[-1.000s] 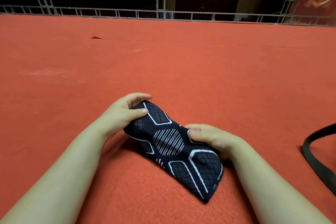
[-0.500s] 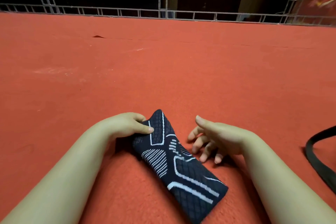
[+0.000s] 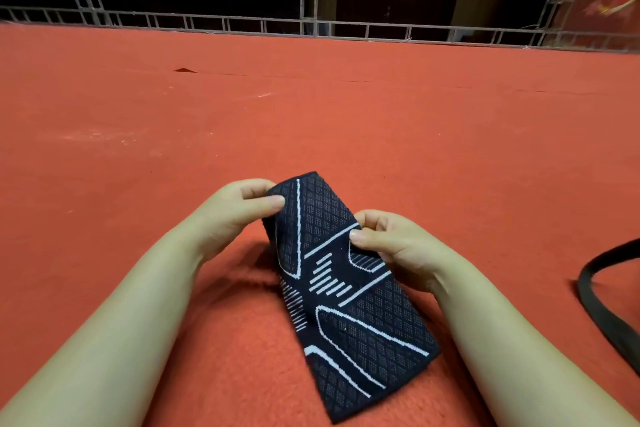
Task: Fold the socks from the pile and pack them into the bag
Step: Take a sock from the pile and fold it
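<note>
A dark navy sock (image 3: 346,302) with white line patterns lies lengthwise on the red carpet, its far end lifted. My left hand (image 3: 239,211) pinches the sock's far left corner between thumb and fingers. My right hand (image 3: 391,246) pinches the right edge a little nearer to me. The near end of the sock rests flat on the carpet between my forearms. No sock pile is in view.
A black strap (image 3: 602,298), perhaps of the bag, curves in from the right edge. Red carpet (image 3: 311,121) stretches ahead to a metal truss rail (image 3: 311,26) at the far edge. A small tear (image 3: 185,70) shows in the carpet far left.
My right hand let go of the sock, hovered open, then took hold of its right edge again. The sock was turned over and its far end lifted.
</note>
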Demonstrator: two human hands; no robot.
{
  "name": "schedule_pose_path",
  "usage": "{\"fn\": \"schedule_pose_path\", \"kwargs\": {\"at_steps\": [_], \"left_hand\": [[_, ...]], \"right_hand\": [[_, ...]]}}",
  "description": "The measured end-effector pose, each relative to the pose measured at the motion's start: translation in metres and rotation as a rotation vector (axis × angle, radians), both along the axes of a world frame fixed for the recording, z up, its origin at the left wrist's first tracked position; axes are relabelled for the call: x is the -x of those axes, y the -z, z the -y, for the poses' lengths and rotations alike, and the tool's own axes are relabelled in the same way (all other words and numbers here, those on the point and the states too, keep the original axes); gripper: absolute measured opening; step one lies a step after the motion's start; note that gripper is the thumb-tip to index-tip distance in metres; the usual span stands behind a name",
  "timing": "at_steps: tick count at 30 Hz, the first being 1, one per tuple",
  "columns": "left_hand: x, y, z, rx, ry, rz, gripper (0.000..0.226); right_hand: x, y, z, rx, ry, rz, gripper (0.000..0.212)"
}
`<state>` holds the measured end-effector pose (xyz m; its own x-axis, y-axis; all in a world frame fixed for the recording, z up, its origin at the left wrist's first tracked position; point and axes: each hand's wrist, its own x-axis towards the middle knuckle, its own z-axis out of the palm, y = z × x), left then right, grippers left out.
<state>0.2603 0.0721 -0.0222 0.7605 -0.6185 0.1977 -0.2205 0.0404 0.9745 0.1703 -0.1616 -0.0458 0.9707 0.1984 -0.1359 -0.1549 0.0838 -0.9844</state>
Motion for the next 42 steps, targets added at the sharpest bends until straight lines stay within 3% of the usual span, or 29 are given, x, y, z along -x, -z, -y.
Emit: {"fn": "schedule_pose_path", "kwargs": {"at_steps": [5, 9, 11, 13, 17, 20, 22, 24, 26, 30, 32, 35, 38, 42], "left_hand": [[0.006, -0.009, 0.007, 0.170, -0.091, -0.002, 0.007], [0.002, -0.004, 0.015, -0.135, -0.392, 0.225, 0.016], [-0.002, 0.001, 0.015, -0.223, -0.471, 0.164, 0.026], [-0.004, 0.002, 0.011, -0.345, -0.507, 0.020, 0.061], [0.007, 0.000, 0.013, -0.446, -0.200, -0.401, 0.096], [0.015, 0.003, 0.021, -0.401, 0.067, -0.507, 0.126], [0.019, 0.001, 0.027, -0.226, 0.031, -0.534, 0.104], [0.022, -0.004, 0.030, -0.040, -0.053, -0.560, 0.080], [0.020, -0.009, 0.030, 0.094, -0.127, -0.511, 0.076], [0.021, -0.020, 0.031, 0.275, -0.220, -0.345, 0.067], [0.022, -0.023, 0.028, 0.178, -0.160, -0.257, 0.075], [0.024, -0.024, 0.021, -0.130, -0.053, -0.143, 0.103], [0.027, -0.024, 0.027, -0.277, -0.198, 0.080, 0.090], [0.025, -0.024, 0.034, -0.383, -0.521, 0.588, 0.059]], "right_hand": [[0.001, -0.005, -0.007, 0.037, -0.019, -0.040, 0.045], [0.001, 0.002, -0.016, 0.111, -0.040, -0.082, 0.051], [0.000, 0.002, -0.017, 0.049, 0.086, -0.039, 0.040], [0.000, -0.004, -0.016, -0.057, 0.146, 0.047, 0.030], [0.001, -0.020, -0.012, -0.181, 0.266, 0.178, 0.021], [0.004, -0.031, -0.014, -0.223, 0.338, 0.237, 0.029], [0.005, -0.036, -0.015, -0.191, 0.411, 0.244, 0.044], [0.006, -0.041, -0.013, -0.006, 0.531, 0.242, 0.057], [0.009, -0.046, -0.009, 0.208, 0.625, 0.271, 0.058], [0.014, -0.057, -0.009, 0.285, 0.561, 0.360, 0.011], [0.016, -0.061, -0.008, 0.257, 0.565, 0.382, 0.014], [0.020, -0.068, 0.001, 0.312, 0.495, 0.354, 0.013], [0.020, -0.066, 0.009, 0.623, 0.448, 0.340, 0.022], [0.014, -0.058, 0.004, 0.819, 0.583, 0.606, 0.032]]}}
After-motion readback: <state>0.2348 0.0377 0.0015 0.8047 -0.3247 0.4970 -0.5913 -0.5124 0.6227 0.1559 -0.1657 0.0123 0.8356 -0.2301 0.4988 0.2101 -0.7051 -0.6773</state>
